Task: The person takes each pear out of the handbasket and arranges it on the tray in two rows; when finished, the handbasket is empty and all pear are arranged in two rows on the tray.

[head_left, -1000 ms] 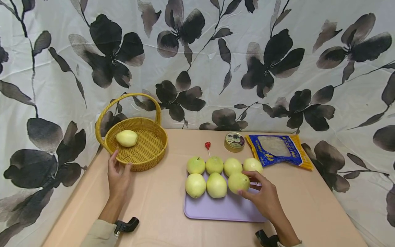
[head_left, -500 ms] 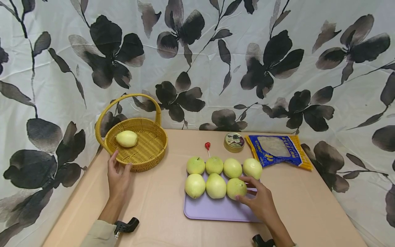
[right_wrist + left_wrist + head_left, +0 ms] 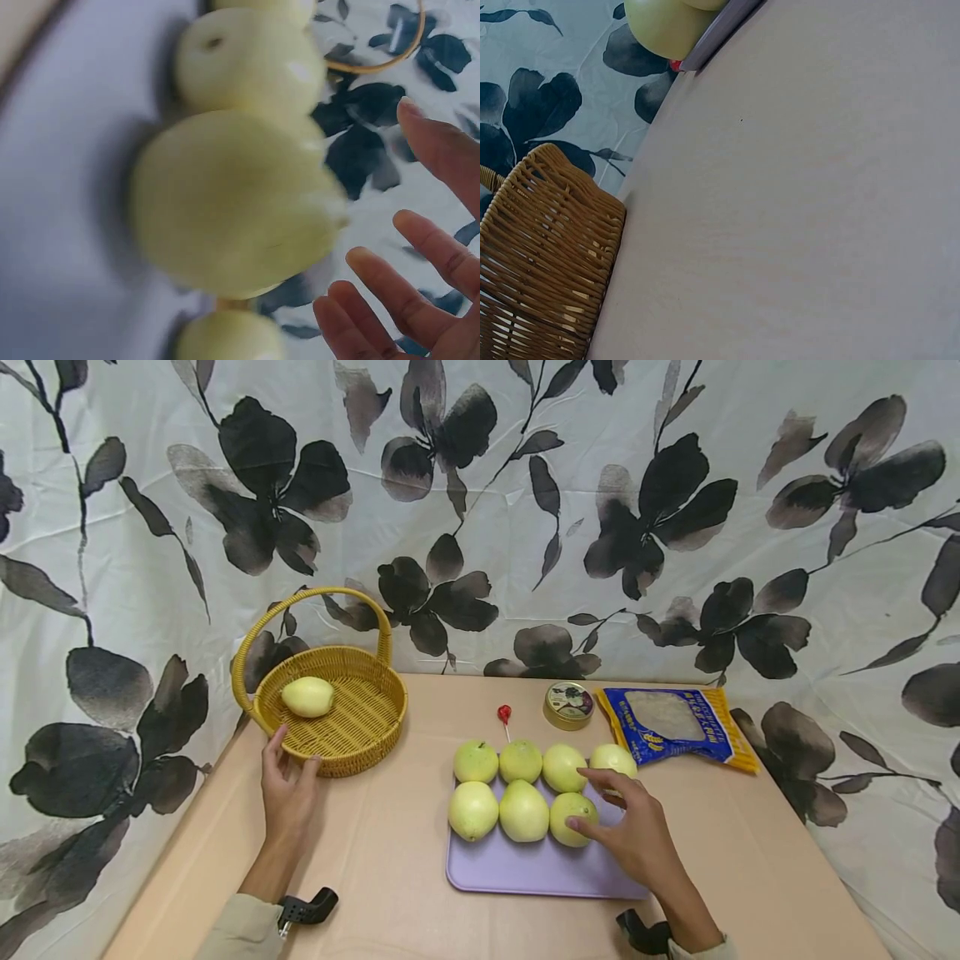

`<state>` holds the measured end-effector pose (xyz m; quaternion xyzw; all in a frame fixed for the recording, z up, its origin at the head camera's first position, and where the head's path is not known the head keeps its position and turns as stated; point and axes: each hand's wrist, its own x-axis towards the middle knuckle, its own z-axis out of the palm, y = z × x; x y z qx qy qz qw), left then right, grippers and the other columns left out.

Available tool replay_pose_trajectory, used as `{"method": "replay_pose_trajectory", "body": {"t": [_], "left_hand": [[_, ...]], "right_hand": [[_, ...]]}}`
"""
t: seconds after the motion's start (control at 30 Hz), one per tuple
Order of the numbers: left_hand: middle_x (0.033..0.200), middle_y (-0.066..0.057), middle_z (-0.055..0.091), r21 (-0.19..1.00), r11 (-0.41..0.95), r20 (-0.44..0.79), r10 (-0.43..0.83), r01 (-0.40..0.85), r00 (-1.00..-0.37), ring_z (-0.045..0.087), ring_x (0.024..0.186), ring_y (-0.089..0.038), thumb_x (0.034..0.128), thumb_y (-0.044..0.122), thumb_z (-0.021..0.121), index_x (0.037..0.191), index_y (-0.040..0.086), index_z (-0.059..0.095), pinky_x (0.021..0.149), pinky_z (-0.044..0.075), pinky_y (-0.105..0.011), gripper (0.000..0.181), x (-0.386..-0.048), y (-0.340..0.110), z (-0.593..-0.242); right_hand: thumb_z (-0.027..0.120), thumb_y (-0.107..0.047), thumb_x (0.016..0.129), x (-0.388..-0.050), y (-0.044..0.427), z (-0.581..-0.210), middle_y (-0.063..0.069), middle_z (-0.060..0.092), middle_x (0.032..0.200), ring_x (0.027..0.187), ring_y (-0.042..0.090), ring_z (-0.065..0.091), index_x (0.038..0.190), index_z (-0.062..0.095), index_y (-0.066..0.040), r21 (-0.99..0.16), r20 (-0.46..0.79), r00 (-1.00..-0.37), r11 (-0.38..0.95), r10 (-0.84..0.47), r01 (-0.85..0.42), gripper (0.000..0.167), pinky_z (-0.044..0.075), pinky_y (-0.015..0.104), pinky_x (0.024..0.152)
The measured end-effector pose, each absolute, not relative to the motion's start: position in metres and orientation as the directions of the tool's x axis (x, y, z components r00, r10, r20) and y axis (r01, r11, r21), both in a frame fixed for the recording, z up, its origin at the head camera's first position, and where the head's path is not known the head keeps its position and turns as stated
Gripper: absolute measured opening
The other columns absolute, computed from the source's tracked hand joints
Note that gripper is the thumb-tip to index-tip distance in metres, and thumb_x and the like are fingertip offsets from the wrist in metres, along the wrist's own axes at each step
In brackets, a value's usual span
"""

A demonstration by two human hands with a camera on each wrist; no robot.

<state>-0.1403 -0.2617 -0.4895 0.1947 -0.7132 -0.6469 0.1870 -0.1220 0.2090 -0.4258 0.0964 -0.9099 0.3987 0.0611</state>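
My right hand (image 3: pixel 637 827), thumb and fingers spread, hovers at the right side of a pale green round fruit (image 3: pixel 572 821). That fruit sits at the right end of the front row on a lilac tray (image 3: pixel 517 878); in the right wrist view a gap separates the fingers (image 3: pixel 386 289) from the large blurred fruit (image 3: pixel 236 206). Several similar fruits (image 3: pixel 474 812) stand in two rows on the tray. At the left, my left hand (image 3: pixel 288 797) touches the front of a yellow wicker basket (image 3: pixel 367 710) with index finger and thumb. One pale fruit (image 3: pixel 308 697) lies inside the basket.
Behind the tray are a red lollipop (image 3: pixel 505 714), a round tin (image 3: pixel 568 705) and a blue-yellow packet (image 3: pixel 678 724). The basket's tall handle (image 3: pixel 315 591) arches upward. A floral cloth (image 3: pixel 525 527) hangs at the table's back edge.
My right hand has set the fruit down at the front row's right end, let go of it and drawn slightly back. The left hand and basket have not moved.
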Motion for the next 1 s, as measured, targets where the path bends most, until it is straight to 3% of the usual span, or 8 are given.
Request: {"method": "replay_pose_trajectory", "body": {"t": [0.13,0.23,0.5,0.83,1.0], "left_hand": [[0.179,0.003,0.01,0.995,0.084,0.006,-0.525,-0.045,-0.851,0.016,0.166,-0.026,0.107,0.007,0.056,0.17,0.028,0.021,0.124,0.036,-0.019,0.075,-0.14,-0.262,-0.49],[0.179,0.003,0.011,0.996,0.079,0.005,-0.524,-0.042,-0.851,0.016,0.166,-0.026,0.1068,0.007,0.057,0.17,0.028,0.021,0.122,0.037,-0.017,0.076,-0.139,-0.262,-0.49],[0.179,0.004,0.011,0.996,0.091,0.034,-0.52,-0.015,-0.853,0.016,0.165,-0.028,0.107,0.009,0.057,0.17,0.027,0.021,0.131,0.031,-0.046,0.075,-0.14,-0.261,-0.49],[0.179,0.001,0.011,0.996,0.094,0.055,-0.526,0.006,-0.849,0.015,0.165,-0.028,0.1065,0.007,0.056,0.17,0.028,0.021,0.132,0.028,-0.052,0.076,-0.139,-0.263,-0.49],[0.179,0.001,0.012,0.996,0.095,0.049,-0.521,-0.001,-0.852,0.016,0.165,-0.028,0.1065,0.007,0.057,0.17,0.03,0.021,0.131,0.03,-0.05,0.076,-0.139,-0.262,-0.491]], "right_hand": [[0.097,-0.026,0.077,-0.128,0.201,-0.407,0.009,0.068,0.142,0.13,0.036,0.066,0.138,0.069,-0.021,-0.696,0.25,-0.953,0.652,-0.172,-0.3,0.067,0.057,0.052,0.106],[0.097,-0.024,0.077,-0.135,0.192,-0.392,0.003,0.069,0.141,0.132,0.033,0.064,0.139,0.068,-0.021,-0.694,0.291,-0.934,0.626,-0.208,-0.356,0.068,0.057,0.052,0.106],[0.098,-0.023,0.077,-0.157,0.155,-0.353,0.0,0.068,0.142,0.132,0.031,0.063,0.14,0.068,-0.024,-0.678,0.366,-0.883,0.566,-0.294,-0.47,0.07,0.055,0.052,0.111],[0.096,-0.024,0.08,-0.196,0.088,-0.334,0.002,0.069,0.14,0.131,0.025,0.063,0.138,0.069,-0.02,-0.722,0.421,-0.812,0.392,-0.405,-0.57,0.064,0.059,0.045,0.108],[0.095,-0.023,0.081,-0.212,0.055,-0.333,-0.001,0.07,0.138,0.129,0.019,0.065,0.138,0.069,-0.02,-0.747,0.418,-0.785,0.319,-0.457,-0.584,0.063,0.058,0.038,0.108]]}}
